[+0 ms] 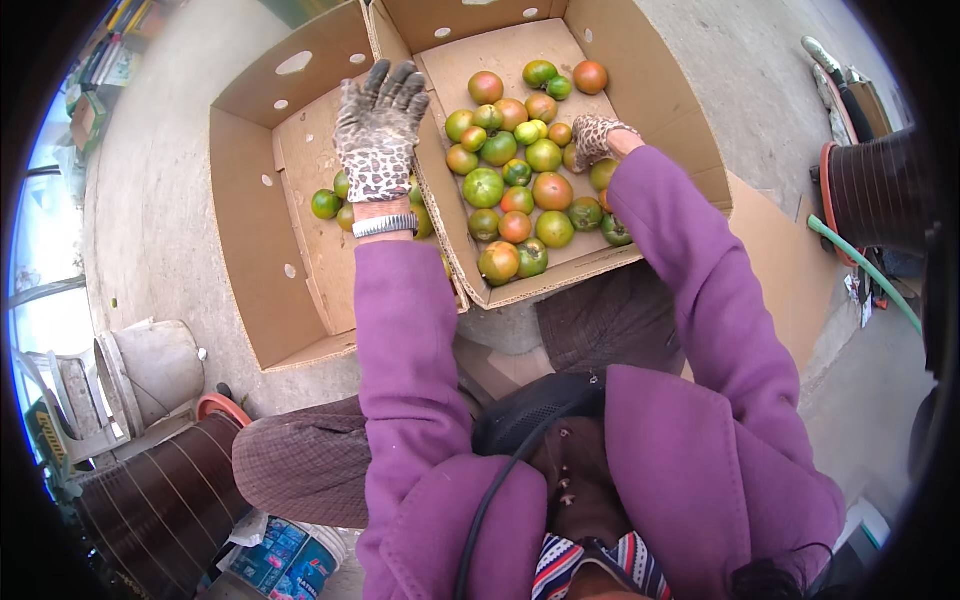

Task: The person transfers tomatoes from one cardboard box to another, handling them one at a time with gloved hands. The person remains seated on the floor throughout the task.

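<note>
My left hand (381, 124), in a leopard-print glove with grey, soiled fingers, is raised over the left cardboard box (251, 225) near the wall between two boxes. Its palm appears turned up, with no object on it. Below it lie several green tomatoes (325, 204), partly hidden by my wrist. In the right cardboard box (667, 97), green and reddish tomatoes (553, 191) cover much of the bottom. My right hand (596, 140), gloved in the same print, reaches down among them at the right side. A tomato (571, 158) shows beside its fingers, whose grip is hidden.
A dirty white bucket (161, 367) stands at the left. Brown ribbed containers with orange rims flank me, one at lower left (161, 502), one at right (874, 195). A green hose (870, 266) runs at right. A flat cardboard sheet (780, 262) lies beside the right box.
</note>
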Action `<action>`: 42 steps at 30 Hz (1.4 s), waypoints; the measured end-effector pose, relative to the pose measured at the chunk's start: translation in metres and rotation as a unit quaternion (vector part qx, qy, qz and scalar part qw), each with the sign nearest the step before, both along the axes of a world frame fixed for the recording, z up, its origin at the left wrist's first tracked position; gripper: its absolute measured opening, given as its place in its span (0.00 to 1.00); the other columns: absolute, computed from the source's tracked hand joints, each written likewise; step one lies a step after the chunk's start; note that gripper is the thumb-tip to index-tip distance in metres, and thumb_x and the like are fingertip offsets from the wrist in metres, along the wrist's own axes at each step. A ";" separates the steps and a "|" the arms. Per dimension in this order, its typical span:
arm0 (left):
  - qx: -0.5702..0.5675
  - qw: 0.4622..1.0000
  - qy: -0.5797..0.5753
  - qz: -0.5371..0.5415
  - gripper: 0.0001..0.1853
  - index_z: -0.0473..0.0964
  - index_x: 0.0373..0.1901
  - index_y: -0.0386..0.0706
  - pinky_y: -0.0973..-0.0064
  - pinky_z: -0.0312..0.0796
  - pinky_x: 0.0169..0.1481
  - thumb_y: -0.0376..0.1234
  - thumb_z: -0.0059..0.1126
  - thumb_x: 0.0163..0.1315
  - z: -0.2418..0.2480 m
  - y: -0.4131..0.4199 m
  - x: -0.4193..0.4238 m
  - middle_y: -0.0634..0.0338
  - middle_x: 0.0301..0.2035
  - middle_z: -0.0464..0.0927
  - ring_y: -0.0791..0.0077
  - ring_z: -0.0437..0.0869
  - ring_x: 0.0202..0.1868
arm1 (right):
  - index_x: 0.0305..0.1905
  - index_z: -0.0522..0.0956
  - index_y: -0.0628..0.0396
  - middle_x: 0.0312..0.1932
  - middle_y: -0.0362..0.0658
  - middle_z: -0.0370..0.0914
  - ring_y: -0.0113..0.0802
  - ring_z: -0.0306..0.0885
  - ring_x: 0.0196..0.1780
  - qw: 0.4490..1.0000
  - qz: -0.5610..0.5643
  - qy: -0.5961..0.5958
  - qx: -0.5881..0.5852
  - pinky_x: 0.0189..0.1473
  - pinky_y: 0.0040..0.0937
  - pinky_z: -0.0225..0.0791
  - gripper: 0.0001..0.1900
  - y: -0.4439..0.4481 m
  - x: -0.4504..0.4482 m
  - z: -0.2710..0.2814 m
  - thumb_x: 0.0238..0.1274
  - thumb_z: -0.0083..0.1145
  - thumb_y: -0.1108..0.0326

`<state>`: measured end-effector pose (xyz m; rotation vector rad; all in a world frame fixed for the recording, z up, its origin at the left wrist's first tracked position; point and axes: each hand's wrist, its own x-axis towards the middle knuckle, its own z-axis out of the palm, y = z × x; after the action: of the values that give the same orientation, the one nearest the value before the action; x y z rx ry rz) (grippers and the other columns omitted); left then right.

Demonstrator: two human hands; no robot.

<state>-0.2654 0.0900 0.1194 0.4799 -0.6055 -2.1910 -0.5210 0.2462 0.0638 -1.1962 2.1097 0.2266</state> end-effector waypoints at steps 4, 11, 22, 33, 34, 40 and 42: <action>-0.068 0.994 -0.060 -0.068 0.31 0.64 0.61 0.34 0.52 0.70 0.58 0.51 0.44 0.69 0.007 0.014 -0.015 0.39 0.56 0.71 0.47 0.75 0.55 | 0.44 0.82 0.57 0.43 0.51 0.82 0.43 0.81 0.48 0.999 0.017 0.031 0.023 0.50 0.37 0.74 0.24 -0.004 0.008 -0.004 0.37 0.72 0.59; -0.182 0.913 -0.268 -0.247 0.28 0.67 0.59 0.31 0.66 0.79 0.42 0.43 0.56 0.65 -0.002 0.042 -0.031 0.45 0.47 0.78 0.57 0.84 0.41 | 0.54 0.76 0.57 0.54 0.52 0.77 0.44 0.76 0.56 1.000 -0.003 0.010 -0.012 0.57 0.36 0.71 0.33 -0.021 -0.008 0.029 0.37 0.71 0.56; -0.161 0.959 -0.178 -0.150 0.25 0.64 0.60 0.29 0.73 0.82 0.41 0.32 0.55 0.65 0.003 0.052 -0.040 0.45 0.47 0.75 0.63 0.84 0.42 | 0.59 0.72 0.56 0.54 0.47 0.76 0.38 0.74 0.59 0.855 0.038 -0.212 -0.472 0.62 0.34 0.67 0.32 -0.022 0.049 0.063 0.46 0.71 0.64; 0.116 0.988 0.081 0.065 0.21 0.69 0.52 0.31 0.56 0.78 0.51 0.38 0.54 0.66 0.007 0.004 -0.007 0.41 0.50 0.74 0.53 0.80 0.48 | 0.57 0.75 0.60 0.49 0.48 0.80 0.33 0.79 0.51 0.796 -0.180 -0.194 -0.545 0.55 0.29 0.71 0.22 -0.027 -0.012 0.033 0.60 0.62 0.64; 0.137 0.981 0.091 0.100 0.20 0.69 0.51 0.31 0.59 0.77 0.53 0.39 0.52 0.67 0.003 -0.003 0.003 0.41 0.48 0.75 0.54 0.80 0.48 | 0.56 0.76 0.60 0.48 0.48 0.81 0.33 0.80 0.50 0.820 -0.184 -0.127 -0.527 0.55 0.28 0.71 0.21 -0.027 -0.019 0.025 0.60 0.61 0.63; -0.232 0.590 -0.772 0.036 0.40 0.72 0.53 0.26 0.69 0.66 0.64 0.57 0.58 0.56 -0.016 0.007 0.033 0.36 0.52 0.74 0.53 0.75 0.57 | 0.53 0.78 0.56 0.46 0.48 0.82 0.41 0.80 0.51 0.878 -0.182 0.002 -0.443 0.54 0.35 0.70 0.20 -0.019 -0.045 -0.007 0.58 0.60 0.58; -0.200 0.549 -0.811 -0.002 0.47 0.69 0.56 0.28 0.68 0.62 0.67 0.64 0.53 0.53 -0.035 -0.001 0.034 0.37 0.55 0.72 0.50 0.72 0.60 | 0.50 0.80 0.55 0.45 0.47 0.82 0.43 0.80 0.49 0.889 -0.193 0.052 -0.411 0.53 0.37 0.70 0.19 -0.013 -0.045 -0.005 0.56 0.60 0.58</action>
<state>-0.2315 0.0894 0.0847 2.1957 -1.8997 -0.8309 -0.5661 0.2335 0.0588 -1.1584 2.5709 -0.8874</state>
